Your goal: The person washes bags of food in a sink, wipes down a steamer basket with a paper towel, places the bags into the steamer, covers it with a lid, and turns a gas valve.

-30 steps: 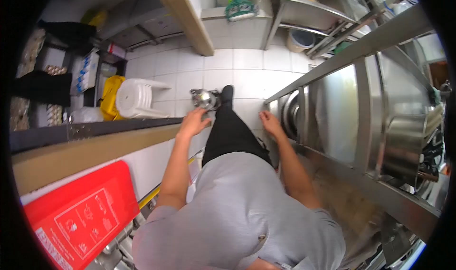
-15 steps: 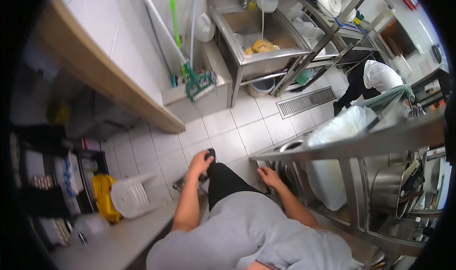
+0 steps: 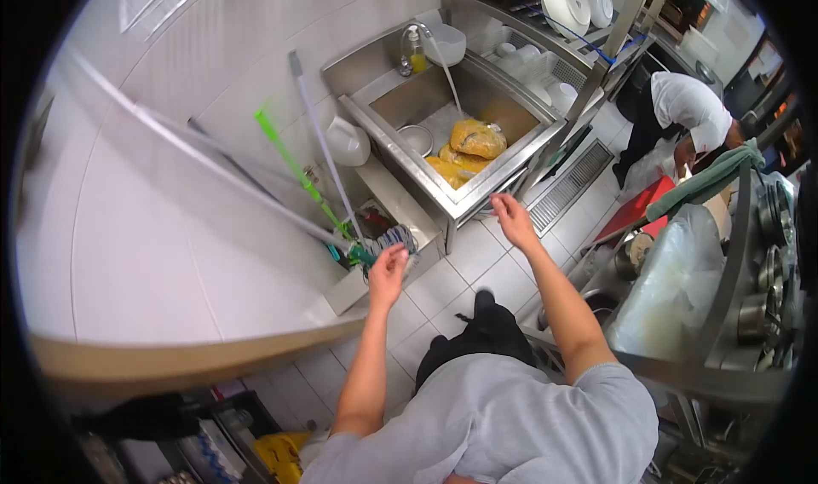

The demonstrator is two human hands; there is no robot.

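The left hand [image 3: 388, 273], its fingers loosely curled and narrow, hovers by the green floor brush [image 3: 361, 254], while the empty right hand [image 3: 513, 220], fingers slightly parted, hangs near the steel sink [image 3: 511, 165], where yellow plastic-wrapped packages [image 3: 475, 140] lie near the running faucet [image 3: 406, 65].

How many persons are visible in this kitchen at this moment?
2: the camera wearer in grey, lower middle, with the right hand near the sink; and a co-worker in white, bending at the right. Others may be hidden.
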